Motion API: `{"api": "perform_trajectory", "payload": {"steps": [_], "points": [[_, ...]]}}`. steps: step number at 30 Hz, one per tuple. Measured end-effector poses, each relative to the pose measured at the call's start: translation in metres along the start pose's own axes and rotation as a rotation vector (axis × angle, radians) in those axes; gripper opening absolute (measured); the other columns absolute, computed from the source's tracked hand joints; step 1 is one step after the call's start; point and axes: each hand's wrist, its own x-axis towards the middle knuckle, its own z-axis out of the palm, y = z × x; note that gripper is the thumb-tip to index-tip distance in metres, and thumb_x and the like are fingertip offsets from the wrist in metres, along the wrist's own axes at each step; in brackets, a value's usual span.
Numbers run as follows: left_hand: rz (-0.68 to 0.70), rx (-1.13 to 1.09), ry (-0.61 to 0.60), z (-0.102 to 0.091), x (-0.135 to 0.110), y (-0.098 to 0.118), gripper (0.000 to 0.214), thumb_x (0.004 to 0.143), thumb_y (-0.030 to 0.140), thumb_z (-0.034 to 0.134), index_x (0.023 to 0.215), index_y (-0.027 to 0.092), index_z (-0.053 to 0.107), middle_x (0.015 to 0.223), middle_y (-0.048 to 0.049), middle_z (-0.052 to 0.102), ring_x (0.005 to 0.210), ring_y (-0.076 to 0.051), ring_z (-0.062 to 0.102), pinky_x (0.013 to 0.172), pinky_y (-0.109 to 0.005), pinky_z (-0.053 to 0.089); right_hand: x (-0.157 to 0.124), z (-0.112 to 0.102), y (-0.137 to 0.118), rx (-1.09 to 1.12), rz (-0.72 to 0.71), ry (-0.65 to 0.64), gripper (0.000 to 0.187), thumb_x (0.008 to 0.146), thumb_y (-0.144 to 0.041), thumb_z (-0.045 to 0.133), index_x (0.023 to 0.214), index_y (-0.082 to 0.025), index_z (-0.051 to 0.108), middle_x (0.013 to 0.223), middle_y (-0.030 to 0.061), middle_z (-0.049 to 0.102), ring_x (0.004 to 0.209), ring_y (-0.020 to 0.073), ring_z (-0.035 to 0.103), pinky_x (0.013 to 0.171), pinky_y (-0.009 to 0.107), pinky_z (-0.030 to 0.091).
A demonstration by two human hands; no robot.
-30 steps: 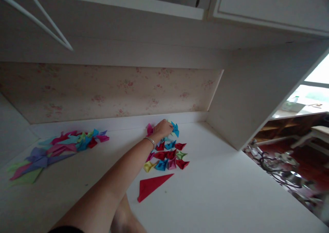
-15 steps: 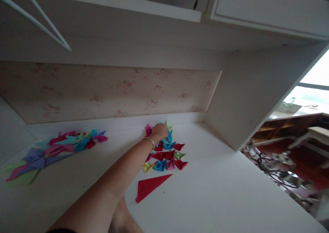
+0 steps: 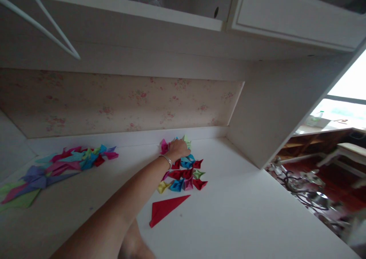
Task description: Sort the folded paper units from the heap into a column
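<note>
My left hand reaches far across the white desk to the back of a cluster of small folded paper pieces in red, blue, pink, yellow and green. Its fingers are curled down over the rearmost pieces, between a pink one and a light green one; what they grip is hidden. A silver bangle sits on the wrist. A flat red paper triangle lies in front of the cluster. Only a bit of my right arm shows under the left forearm, hand hidden.
A loose heap of larger coloured paper shapes lies at the left of the desk. A floral back panel and a white side panel close the alcove, with cupboards above. Past the desk's right edge are a floor and furniture.
My left hand drew back slightly from the far right of the cluster and settled lower on the rear pieces. The blue piece that stuck out at its fingertips is no longer seen there.
</note>
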Motion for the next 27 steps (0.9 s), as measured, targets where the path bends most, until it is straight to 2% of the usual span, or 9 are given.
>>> {"api": "perform_trajectory", "payload": {"steps": [4,7,11,15,18,22,27], "points": [[0.044,0.057,0.028,-0.004,-0.007,-0.005,0.048,0.064,0.042,0.066,0.103,0.016,0.069,0.113,-0.0177,0.064,0.109,-0.034,0.056,0.089,-0.040,0.045,0.003,0.004,-0.002,0.064,-0.017,0.033,0.032,0.068,-0.043,0.066,0.091,-0.021,0.071,0.076,0.0071,0.068,0.085,0.0317,0.064,0.065,0.043,0.051],[0.052,0.092,0.029,-0.005,-0.013,-0.011,0.043,0.064,0.035,0.066,0.102,0.015,0.069,0.113,-0.0180,0.064,0.107,-0.034,0.056,0.087,-0.041,0.046,0.004,0.004,-0.002,0.098,-0.023,0.033,0.027,0.066,-0.038,0.067,0.085,-0.020,0.072,0.075,0.0071,0.069,0.079,0.0300,0.065,0.063,0.042,0.051],[0.032,0.123,0.020,-0.007,-0.016,-0.017,0.034,0.068,0.028,0.064,0.099,0.015,0.070,0.107,-0.0184,0.066,0.105,-0.033,0.058,0.086,-0.041,0.046,0.007,0.003,0.006,0.128,-0.033,0.045,0.029,0.066,-0.033,0.066,0.088,-0.016,0.073,0.076,0.0084,0.070,0.073,0.0268,0.065,0.060,0.036,0.051],[0.035,0.138,0.007,-0.008,-0.018,-0.021,0.034,0.070,0.031,0.063,0.099,0.016,0.069,0.106,-0.0177,0.067,0.105,-0.032,0.059,0.086,-0.040,0.047,0.015,0.001,0.025,0.150,-0.033,0.083,0.026,0.064,-0.022,0.062,0.085,-0.012,0.074,0.073,0.0086,0.070,0.061,0.0189,0.062,0.053,0.027,0.046],[0.047,0.148,-0.014,-0.009,-0.020,-0.023,0.038,0.067,0.034,0.065,0.099,0.015,0.069,0.106,-0.0169,0.068,0.105,-0.032,0.059,0.084,-0.040,0.048,0.019,-0.002,0.037,0.168,-0.028,0.059,0.028,0.062,-0.014,0.056,0.083,-0.011,0.074,0.069,0.0072,0.069,0.053,0.0123,0.055,0.049,0.021,0.039],[0.045,0.159,-0.032,-0.011,-0.022,-0.026,0.036,0.067,0.027,0.064,0.099,0.012,0.069,0.103,-0.0183,0.068,0.103,-0.033,0.060,0.083,-0.039,0.049,0.021,-0.004,0.042,0.201,-0.042,0.029,0.032,0.060,-0.012,0.053,0.084,-0.011,0.074,0.068,0.0069,0.069,0.052,0.0106,0.052,0.049,0.020,0.037],[0.043,0.155,-0.042,-0.014,-0.024,-0.029,0.032,0.069,0.025,0.065,0.100,0.014,0.068,0.102,-0.0167,0.069,0.105,-0.030,0.060,0.087,-0.036,0.047,0.020,-0.003,0.039,0.210,-0.028,0.045,0.032,0.060,-0.013,0.054,0.084,-0.011,0.075,0.069,0.0071,0.069,0.050,0.0103,0.050,0.047,0.020,0.033]]}}
